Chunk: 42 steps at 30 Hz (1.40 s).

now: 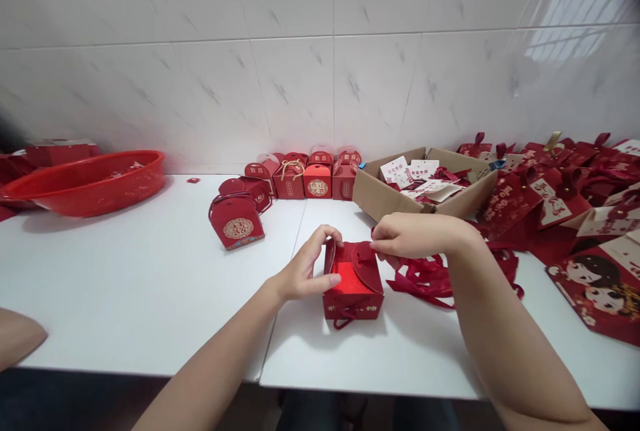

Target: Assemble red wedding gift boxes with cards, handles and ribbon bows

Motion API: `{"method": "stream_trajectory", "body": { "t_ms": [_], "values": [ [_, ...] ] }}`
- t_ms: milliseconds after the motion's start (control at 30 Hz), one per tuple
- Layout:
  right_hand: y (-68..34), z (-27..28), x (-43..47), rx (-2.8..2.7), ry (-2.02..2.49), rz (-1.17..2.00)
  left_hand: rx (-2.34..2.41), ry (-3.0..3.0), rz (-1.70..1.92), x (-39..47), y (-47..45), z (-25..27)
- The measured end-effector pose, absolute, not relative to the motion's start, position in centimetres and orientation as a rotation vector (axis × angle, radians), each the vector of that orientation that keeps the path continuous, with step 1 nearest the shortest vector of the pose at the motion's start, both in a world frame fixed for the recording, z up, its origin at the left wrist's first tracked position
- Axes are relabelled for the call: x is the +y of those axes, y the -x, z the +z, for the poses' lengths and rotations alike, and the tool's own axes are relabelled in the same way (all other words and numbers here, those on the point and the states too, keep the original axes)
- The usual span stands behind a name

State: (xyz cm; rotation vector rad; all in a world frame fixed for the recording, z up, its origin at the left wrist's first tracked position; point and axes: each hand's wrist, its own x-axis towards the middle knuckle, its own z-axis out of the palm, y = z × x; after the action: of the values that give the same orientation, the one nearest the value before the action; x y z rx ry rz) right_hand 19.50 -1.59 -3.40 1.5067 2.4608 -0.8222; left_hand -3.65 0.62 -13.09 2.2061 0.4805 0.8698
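Observation:
A small red gift box (353, 304) stands on the white table in front of me, its top partly open, with bright red inside. My left hand (313, 267) is curled around its left side, thumb over the front part and fingertips at the left flap. On the opposite side my right hand (400, 236) has its fingers pinched together at the edge of the rounded right flap (367, 265). A dark red ribbon loop (345, 317) hangs from the box front. Loose dark red ribbons (425, 281) lie just beyond my right hand.
Several finished-looking red boxes (319, 181) line the wall, and more (237, 221) stand left of centre. A cardboard box (383, 194) holds white cards and ribbons. Red bags (595, 291) crowd the right. A red basin (100, 187) and another person's arm (20, 337) are at left.

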Motion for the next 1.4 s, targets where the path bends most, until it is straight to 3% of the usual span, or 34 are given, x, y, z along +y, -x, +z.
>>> {"method": "stream_trajectory", "body": {
  "t_ms": [1167, 1400],
  "values": [
    [-17.4, -4.2, -1.4, 2.385, -1.454, -0.923, 0.41, -2.22, 0.897, 0.9, 3.5, -13.4],
    [-17.6, -4.6, -1.2, 2.492, -1.53, -0.695, 0.398, -2.195, 0.897, 0.7, 3.5, -13.3]
  ]
}}
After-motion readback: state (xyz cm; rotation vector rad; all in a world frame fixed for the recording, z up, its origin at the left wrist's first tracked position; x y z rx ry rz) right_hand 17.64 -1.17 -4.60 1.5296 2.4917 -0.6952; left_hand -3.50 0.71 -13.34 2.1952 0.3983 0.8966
